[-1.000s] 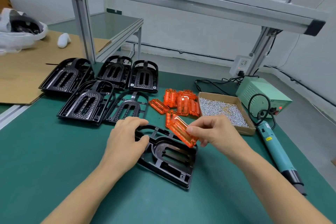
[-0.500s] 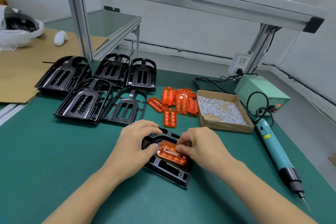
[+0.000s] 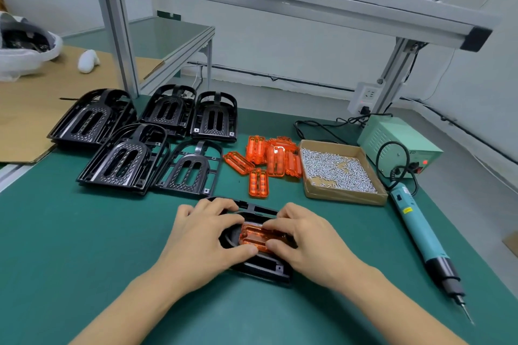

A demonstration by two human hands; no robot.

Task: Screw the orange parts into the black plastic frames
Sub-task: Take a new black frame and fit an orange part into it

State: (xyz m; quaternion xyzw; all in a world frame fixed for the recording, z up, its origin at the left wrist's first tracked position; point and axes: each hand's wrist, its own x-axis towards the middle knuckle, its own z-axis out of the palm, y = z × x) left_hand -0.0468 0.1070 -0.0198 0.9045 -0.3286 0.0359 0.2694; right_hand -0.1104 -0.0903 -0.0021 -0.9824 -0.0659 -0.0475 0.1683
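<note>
A: From the head view, what are the hands doing?

B: The left hand [image 3: 206,235] and right hand [image 3: 304,235] are both pinching the orange part [image 3: 259,235], which is sitting in the black frame [image 3: 265,267] between them on the counter [image 3: 70,255].

A: Handling?

B: It's looking light, stiff and slick. I'm favouring its long edges, with the electric screwdriver [image 3: 426,238] lying well to the right.

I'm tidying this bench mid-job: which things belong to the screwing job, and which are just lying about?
Job:
black frame with orange part under left hand and right hand
spare frames
orange parts pile
screw box
electric screwdriver
power supply

Lying about:
cardboard sheet
white bag
white object
</note>
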